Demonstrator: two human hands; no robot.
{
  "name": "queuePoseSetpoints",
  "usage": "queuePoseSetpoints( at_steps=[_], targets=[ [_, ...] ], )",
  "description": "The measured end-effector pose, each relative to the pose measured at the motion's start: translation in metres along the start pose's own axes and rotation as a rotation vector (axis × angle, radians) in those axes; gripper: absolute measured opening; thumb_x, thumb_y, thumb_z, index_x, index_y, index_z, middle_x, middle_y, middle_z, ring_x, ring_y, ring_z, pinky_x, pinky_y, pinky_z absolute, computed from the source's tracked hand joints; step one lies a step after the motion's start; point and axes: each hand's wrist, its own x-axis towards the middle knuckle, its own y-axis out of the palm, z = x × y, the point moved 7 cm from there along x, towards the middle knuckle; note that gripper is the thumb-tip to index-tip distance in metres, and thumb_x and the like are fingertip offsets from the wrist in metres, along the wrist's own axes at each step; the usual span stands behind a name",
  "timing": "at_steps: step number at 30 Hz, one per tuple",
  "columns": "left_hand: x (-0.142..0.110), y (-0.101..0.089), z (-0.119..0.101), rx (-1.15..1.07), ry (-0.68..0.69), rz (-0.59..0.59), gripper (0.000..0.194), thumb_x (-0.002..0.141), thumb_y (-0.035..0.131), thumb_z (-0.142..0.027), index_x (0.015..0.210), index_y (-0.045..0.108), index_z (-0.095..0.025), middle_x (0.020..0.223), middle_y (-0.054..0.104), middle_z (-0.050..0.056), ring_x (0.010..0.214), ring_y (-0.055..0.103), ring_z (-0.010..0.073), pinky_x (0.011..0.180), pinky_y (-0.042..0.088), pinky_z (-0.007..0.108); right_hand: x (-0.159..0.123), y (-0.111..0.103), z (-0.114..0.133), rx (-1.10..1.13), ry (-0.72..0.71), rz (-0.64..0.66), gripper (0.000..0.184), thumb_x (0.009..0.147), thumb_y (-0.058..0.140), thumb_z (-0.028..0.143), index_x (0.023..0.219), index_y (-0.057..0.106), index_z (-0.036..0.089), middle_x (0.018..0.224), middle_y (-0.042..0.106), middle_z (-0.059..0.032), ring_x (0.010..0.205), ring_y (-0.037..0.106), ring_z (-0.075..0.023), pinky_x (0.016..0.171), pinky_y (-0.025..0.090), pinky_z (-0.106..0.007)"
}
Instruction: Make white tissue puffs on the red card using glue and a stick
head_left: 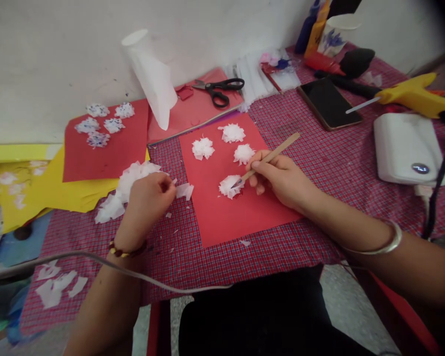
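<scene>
Holding wooden stick (282, 148); scissors (220, 91), phone (329, 103) beyond, cable (148, 283) across left forearm (109, 301)

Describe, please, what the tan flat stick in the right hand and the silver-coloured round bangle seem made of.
The tan flat stick: likely bare wood, matt, by its pale-brown surface without shine. The silver-coloured round bangle: probably smooth metal, by its bright highlights; coated plastic remains possible.

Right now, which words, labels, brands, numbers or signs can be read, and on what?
No text can be read with certainty.
Lit display on the white box: characters too blurred to read.
Blue bottle and orange bottle: no legible label.
Phone: no visible text.
</scene>
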Motion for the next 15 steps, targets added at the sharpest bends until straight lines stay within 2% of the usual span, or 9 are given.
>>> queuePoseSetpoints(
  at_steps=[3, 5, 7, 11, 15],
  targets=[
    [-0.006, -0.013, 0.000, -0.541, -0.164, -0.100, 0.008, 0.078, 0.070, -0.025, 0.073, 0.064, -0.022, 0.066, 0.063, -0.002, 0.061, 0.057, 0.0139, 0.061, 0.042, 0.028, -0.002, 0.001, 0.004, -0.004, -0.076, 0.028, 0.013, 0.094, 0.058, 0.023, 0.083, 0.058, 0.017, 0.062, 0.067, 0.0015, 0.042, 0.053, -0.0055, 0.044, 0.042, -0.019],
    [-0.012, -0.005, -0.010, -0.934, -0.249, -0.079, 0.011, 0.074, 0.076, -0.024, 0.078, 0.066, -0.022, 0.072, 0.067, -0.001, 0.064, 0.060, 0.0123, 0.064, 0.048, 0.026, -0.005, 0.005, 0.010, -0.001, -0.151, 0.067, 0.014, 0.094, 0.063, 0.030, 0.088, 0.061, 0.017, 0.068, 0.070, 0.0005, 0.045, 0.055, -0.0059, 0.046, 0.044, -0.020],
    [-0.018, 0.012, -0.024, -1.152, -0.311, 0.009, 0.014, 0.070, 0.079, -0.022, 0.078, 0.069, -0.021, 0.074, 0.070, -0.001, 0.063, 0.060, 0.0105, 0.063, 0.049, 0.024, -0.010, 0.010, 0.018, -0.004, -0.229, 0.111, 0.019, 0.093, 0.065, 0.035, 0.093, 0.064, 0.017, 0.073, 0.073, -0.0001, 0.048, 0.058, -0.0064, 0.049, 0.046, -0.020],
    [-0.027, 0.048, -0.041, -1.198, -0.400, 0.197, 0.009, 0.070, 0.079, -0.021, 0.078, 0.074, -0.019, 0.068, 0.067, 0.000, 0.058, 0.055, 0.0086, 0.055, 0.044, 0.020, -0.021, 0.022, 0.029, -0.044, -0.332, 0.203, 0.020, 0.094, 0.064, 0.038, 0.098, 0.067, 0.018, 0.079, 0.073, -0.0010, 0.057, 0.061, -0.0072, 0.054, 0.049, -0.019],
    [-0.030, 0.061, -0.048, -1.192, -0.356, 0.259, 0.005, 0.072, 0.078, -0.020, 0.076, 0.076, -0.021, 0.068, 0.066, 0.000, 0.061, 0.055, 0.0103, 0.058, 0.046, 0.023, -0.025, 0.029, 0.029, -0.139, -0.354, 0.243, 0.016, 0.096, 0.061, 0.033, 0.096, 0.068, 0.018, 0.081, 0.071, -0.0012, 0.065, 0.062, -0.0078, 0.059, 0.050, -0.019]
  ],
)
